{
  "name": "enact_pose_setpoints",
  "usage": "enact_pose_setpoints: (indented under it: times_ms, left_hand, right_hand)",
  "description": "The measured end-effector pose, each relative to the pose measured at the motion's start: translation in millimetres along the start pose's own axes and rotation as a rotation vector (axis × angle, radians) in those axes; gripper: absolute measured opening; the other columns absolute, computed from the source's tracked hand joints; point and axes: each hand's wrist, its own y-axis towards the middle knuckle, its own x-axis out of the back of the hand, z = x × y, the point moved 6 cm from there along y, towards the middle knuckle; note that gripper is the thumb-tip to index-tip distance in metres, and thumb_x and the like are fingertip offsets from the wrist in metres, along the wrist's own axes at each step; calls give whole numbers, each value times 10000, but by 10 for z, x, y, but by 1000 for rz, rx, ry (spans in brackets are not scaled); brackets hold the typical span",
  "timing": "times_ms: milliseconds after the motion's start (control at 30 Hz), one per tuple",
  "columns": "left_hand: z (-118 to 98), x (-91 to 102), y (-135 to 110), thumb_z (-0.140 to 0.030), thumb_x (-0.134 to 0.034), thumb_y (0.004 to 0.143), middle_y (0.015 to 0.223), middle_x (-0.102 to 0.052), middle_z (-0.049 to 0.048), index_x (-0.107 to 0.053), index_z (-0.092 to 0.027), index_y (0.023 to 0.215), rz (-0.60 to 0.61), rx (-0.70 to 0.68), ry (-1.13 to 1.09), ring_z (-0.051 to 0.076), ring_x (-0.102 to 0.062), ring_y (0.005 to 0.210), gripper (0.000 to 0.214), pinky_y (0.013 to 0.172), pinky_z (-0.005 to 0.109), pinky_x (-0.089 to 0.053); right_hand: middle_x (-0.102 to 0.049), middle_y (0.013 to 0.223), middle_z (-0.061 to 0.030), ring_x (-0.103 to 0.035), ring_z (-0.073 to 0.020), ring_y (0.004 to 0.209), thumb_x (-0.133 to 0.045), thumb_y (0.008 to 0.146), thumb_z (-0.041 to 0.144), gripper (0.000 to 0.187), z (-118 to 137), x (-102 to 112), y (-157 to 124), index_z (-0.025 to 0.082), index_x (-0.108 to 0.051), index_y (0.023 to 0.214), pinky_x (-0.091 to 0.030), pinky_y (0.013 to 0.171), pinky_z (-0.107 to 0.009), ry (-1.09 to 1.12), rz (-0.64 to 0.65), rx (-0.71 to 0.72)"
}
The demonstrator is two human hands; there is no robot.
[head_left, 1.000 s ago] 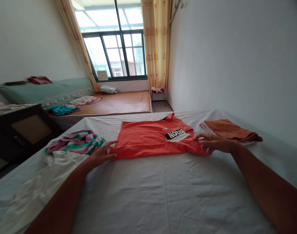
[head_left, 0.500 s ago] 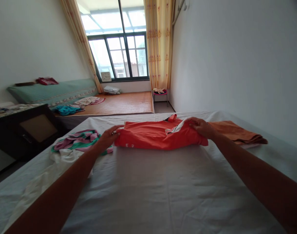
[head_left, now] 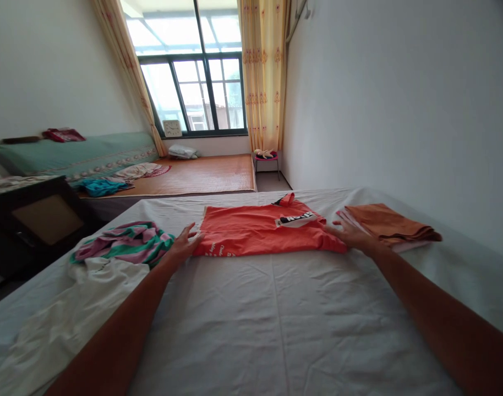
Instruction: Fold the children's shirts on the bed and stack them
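Note:
An orange-red shirt (head_left: 260, 231) with a black-and-white label lies folded flat on the white bed sheet (head_left: 276, 319). My left hand (head_left: 184, 245) rests open at the shirt's left edge, fingers spread and touching the cloth. My right hand (head_left: 350, 234) lies open at the shirt's right edge, fingers stretched flat on the sheet beside it. Neither hand holds anything.
A folded rust-orange cloth (head_left: 389, 221) lies right of the shirt near the wall. A striped pink-and-green garment (head_left: 125, 242) and a white garment (head_left: 78, 308) lie at the left. A dark cabinet (head_left: 32, 220), a second bed (head_left: 185, 173) and a small stool (head_left: 266, 158) stand beyond.
Both hands lifted the shirt's near edge and folded it away from me, then let go. The shirt is now shorter front to back, and both hands lie open at its sides.

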Motion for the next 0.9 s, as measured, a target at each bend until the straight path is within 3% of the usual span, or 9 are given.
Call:
enact_pose_setpoints:
  times_ms: [100,267,467,600,667,767,800,833,900]
  left_hand:
    - [-34,1,-10,-567,-643,690,1296,-523,173,-360,-173,1404,-19,-61,132,273,-582,1083,863,904,373,-470]
    - [-234,109,-58,-489,-552,723,1307,-527,130,-435,-147,1363,13,-259,304,288,-481,1214,735,1014,407,-382]
    - [-238,161,-244,-397,-512,742,1272,-587,63,-549,-209,1277,402,-340,556,267,-512,1181,568,1036,363,-355]
    - [-151,198,-259,-342,-537,734,1240,-582,64,-566,-249,1260,475,-344,754,248,-547,1122,534,994,332,-388]
    - [-217,181,-251,-340,-577,726,1223,-573,73,-591,-254,1226,361,-331,863,258,-567,1070,507,953,350,-419]
    - [-542,-57,-357,-321,-491,837,1249,-549,84,-600,-241,1207,74,-443,906,253,-555,1083,394,952,374,-423]
    - [-656,-236,-437,-297,-425,883,1243,-559,78,-600,-237,1204,56,-518,868,238,-540,1114,370,971,364,-416]
    - [-746,-458,-531,-286,-367,918,1235,-572,71,-605,-233,1197,104,-595,816,218,-535,1128,370,983,346,-414]
    - [-839,-905,-726,-328,-323,955,1318,-538,62,-575,-232,1246,262,-716,737,198,-480,1219,397,1045,333,-368]
  right_hand:
    - [-638,1164,-135,-627,-265,1002,-517,781,647,769,167,-89,-166,177,-383,1375,-505,838,-363,140,39,64]
    - [-669,1019,-77,-606,-234,954,-507,819,606,612,517,155,-309,206,-513,1282,-463,845,-331,159,-101,263]
    - [-626,813,-21,-565,-174,746,-718,651,538,578,343,138,-476,179,-665,1100,-431,666,-268,108,478,203]
    - [-634,745,-19,-571,-160,660,-672,707,515,442,151,176,-584,180,-683,995,-408,587,-249,27,765,97]
    - [-641,691,-30,-577,-168,613,-604,761,530,382,169,259,-520,179,-696,880,-405,560,-259,-114,657,74]
    - [-672,726,-68,-603,-198,664,-480,855,498,382,578,356,-404,185,-693,805,-438,630,-299,-270,104,199]
    - [-690,793,-80,-618,-208,727,-440,888,463,375,786,289,-432,192,-695,855,-451,688,-313,-265,-36,283]
    - [-700,857,-85,-628,-211,793,-393,919,432,381,992,127,-480,198,-693,904,-457,746,-323,-243,-63,380]
    - [-699,1031,-72,-613,-207,989,-330,955,387,395,1345,-335,-617,227,-685,1020,-428,898,-332,-203,82,622]
